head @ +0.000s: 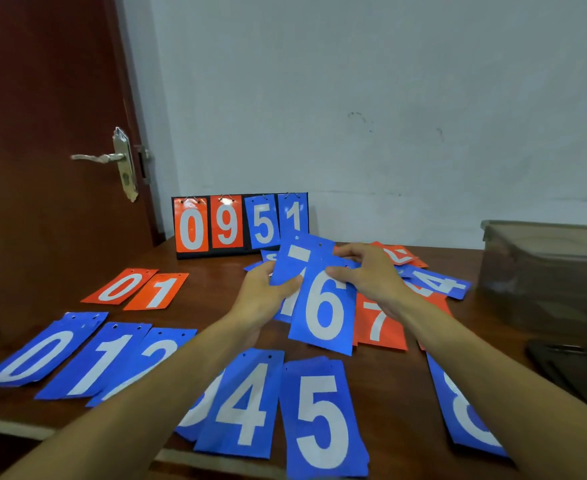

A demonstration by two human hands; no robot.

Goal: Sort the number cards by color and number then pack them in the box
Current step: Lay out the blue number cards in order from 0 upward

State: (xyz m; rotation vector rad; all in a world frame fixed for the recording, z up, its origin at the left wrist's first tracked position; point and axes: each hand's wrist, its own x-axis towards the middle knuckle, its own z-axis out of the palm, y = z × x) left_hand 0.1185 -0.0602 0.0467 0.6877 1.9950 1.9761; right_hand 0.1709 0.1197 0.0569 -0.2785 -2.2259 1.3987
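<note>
A: Hands?
B: Both over the table (212,306), each clamped on a card. Left hand (262,296) grips the rear blue card (287,263), thumb on its face; its digit is mostly covered, can't read it. Right hand (371,271) pinches the top of the blue 6 card (323,313), thumb in front and fingers behind.
A: How do the two cards sit?
B: The 6 overlaps the rear card. Both are lifted off the table, between the hands.
A: What's sorted?
B: Nearer than the left hand is a blue row, 0 (39,351), 1 (94,362) and 2 (157,351), then a card half hidden under the left forearm, 4 (243,403) and 5 (323,420). Blue 8 (465,407) lies under the right forearm. Left of the left hand are red 0 (122,285) and red 1 (159,292), side by side.
A: Unsorted?
B: Red 7 (378,323) is flat just below the right wrist. A loose pile sits beyond the right hand, with blue 4 (437,282) on top.
A: Box?
B: The clear box (544,278) is right of the right hand, well apart. The scoreboard stand (240,225) is upright beyond both hands, against the wall.
</note>
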